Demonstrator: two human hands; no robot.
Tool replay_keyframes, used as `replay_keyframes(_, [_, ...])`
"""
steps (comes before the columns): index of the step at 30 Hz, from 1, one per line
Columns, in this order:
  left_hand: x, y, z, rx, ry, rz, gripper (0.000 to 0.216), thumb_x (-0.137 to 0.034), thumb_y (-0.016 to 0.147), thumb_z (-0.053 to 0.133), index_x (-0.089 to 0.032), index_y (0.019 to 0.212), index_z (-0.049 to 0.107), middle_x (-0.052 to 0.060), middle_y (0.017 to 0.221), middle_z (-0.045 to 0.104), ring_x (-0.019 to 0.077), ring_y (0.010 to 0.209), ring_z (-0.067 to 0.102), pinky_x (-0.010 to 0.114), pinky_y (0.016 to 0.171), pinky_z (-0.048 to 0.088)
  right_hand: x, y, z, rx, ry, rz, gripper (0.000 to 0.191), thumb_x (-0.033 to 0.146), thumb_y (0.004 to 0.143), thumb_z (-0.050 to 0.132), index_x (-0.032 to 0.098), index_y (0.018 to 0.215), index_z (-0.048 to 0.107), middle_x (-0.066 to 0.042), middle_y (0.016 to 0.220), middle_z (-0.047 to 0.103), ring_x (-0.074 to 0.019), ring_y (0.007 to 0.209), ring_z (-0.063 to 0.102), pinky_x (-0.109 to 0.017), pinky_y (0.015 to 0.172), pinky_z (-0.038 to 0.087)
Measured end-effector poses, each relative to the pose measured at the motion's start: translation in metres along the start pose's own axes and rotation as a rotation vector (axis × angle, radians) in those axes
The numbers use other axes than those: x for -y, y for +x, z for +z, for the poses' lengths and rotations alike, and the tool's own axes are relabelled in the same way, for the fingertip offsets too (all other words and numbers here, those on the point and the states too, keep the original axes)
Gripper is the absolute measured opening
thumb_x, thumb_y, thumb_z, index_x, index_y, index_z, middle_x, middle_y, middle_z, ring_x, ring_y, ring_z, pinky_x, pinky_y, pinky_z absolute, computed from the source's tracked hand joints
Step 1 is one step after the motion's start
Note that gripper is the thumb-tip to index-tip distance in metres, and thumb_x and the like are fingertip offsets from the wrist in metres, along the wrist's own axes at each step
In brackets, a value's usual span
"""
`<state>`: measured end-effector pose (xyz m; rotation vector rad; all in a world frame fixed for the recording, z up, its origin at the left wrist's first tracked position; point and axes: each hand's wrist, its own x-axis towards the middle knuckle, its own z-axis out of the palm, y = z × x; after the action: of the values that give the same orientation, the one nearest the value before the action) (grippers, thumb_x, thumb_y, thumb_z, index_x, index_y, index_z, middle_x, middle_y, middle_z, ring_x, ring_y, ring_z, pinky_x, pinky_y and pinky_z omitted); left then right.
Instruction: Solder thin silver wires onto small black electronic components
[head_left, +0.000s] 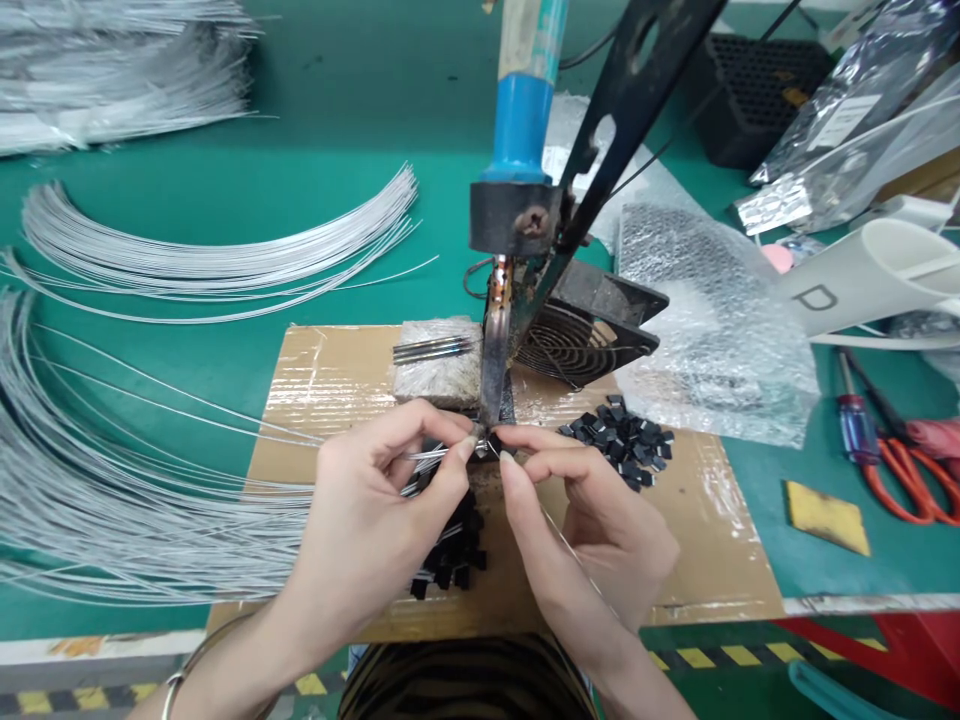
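My left hand (382,490) is closed in a pinch on thin grey wires (289,432) that run off to the left. My right hand (592,520) pinches a thin silvery solder wire (568,548), which trails back across its palm. The fingertips of both hands almost meet just below the tip of a blue-handled soldering iron (496,350), clamped pointing down. A small black part sits between the fingertips, largely hidden by them. Beneath my left hand lies a pile of black connectors (457,550) with wires attached. Loose black connectors (622,440) are heaped beyond my right hand.
A black metal arm (622,110) holds the iron above the cardboard (705,540). Behind it stand a fan (585,340) and a wrapped block (435,375) with metal rods. Wire bundles (225,260) lie left; bubble wrap (690,300), a yellow sponge (828,516) and orange-handled scissors (904,485) lie right.
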<state>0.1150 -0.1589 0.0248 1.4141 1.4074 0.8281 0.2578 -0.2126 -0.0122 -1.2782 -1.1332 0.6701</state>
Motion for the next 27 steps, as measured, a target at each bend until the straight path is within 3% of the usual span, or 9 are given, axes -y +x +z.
replay_keyframes(12, [-0.0006,0.0006,-0.0005,-0.006,-0.012,0.011,0.007,-0.02,0.084,0.074,-0.022,0.077,0.075,-0.001,0.083,0.08,0.0149,0.075,0.074,0.02,0.063,0.055,0.0015,0.0011,0.0011,0.004,0.008,-0.01,0.023,-0.001,0.088,0.073,0.022,0.091,0.07,-0.001,0.111,0.081,-0.0152,0.104,0.078,-0.027,0.094,0.059])
replay_keyframes(27, [0.0044,0.0,-0.0006,0.006,-0.016,-0.015,0.006,-0.02,0.086,0.074,-0.021,0.08,0.074,0.0,0.085,0.079,0.0155,0.078,0.073,0.022,0.068,0.056,0.0017,0.002,0.0,0.021,-0.002,0.082,0.018,0.005,0.091,0.072,0.023,0.087,0.069,-0.002,0.109,0.082,-0.0178,0.106,0.078,-0.028,0.092,0.06])
